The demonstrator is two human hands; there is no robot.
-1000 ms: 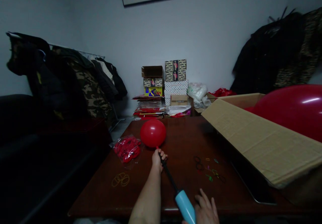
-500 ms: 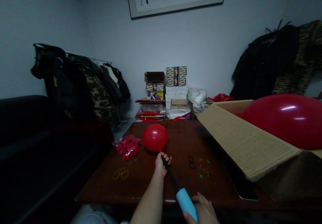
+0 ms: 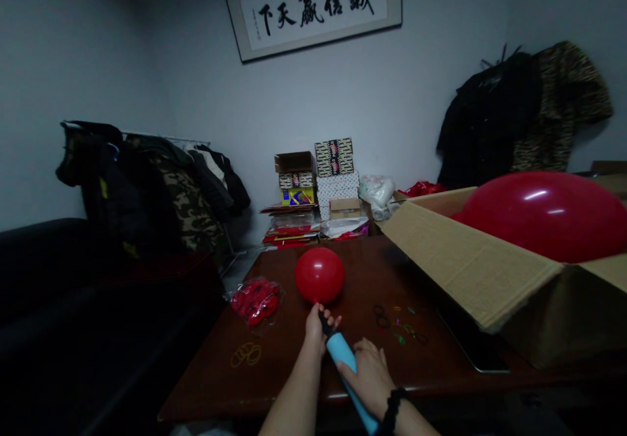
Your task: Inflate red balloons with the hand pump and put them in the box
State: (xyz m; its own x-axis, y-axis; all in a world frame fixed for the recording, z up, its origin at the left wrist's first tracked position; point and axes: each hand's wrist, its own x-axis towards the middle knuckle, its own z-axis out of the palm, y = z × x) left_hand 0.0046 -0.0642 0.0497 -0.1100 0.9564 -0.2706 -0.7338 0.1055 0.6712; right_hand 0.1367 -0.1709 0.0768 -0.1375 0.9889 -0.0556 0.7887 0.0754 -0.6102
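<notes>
A partly inflated red balloon (image 3: 320, 275) stands just beyond my left hand (image 3: 316, 324), its neck at my fingers. That hand is closed around the black nozzle end of a balloon pump (image 3: 340, 350); the joint between neck and nozzle is mostly hidden. My right hand (image 3: 369, 372), with a black band at the wrist, grips the pump's light-blue barrel, thumb on the near side and fingers over the far side. The barrel slants down towards me over the table's front edge.
A clear bag of red balloons (image 3: 255, 300) and yellow rubber bands (image 3: 245, 354) lie left on the brown table (image 3: 289, 384). Coloured bands (image 3: 399, 339) and a dark tablet-like device (image 3: 473, 341) lie right. A cardboard box (image 3: 470, 260) holds a large red balloon (image 3: 543, 217).
My right hand has pushed the blue barrel forward towards my left hand, so the black shaft no longer shows. The balloon looks slightly bigger. The camera view has shifted a little.
</notes>
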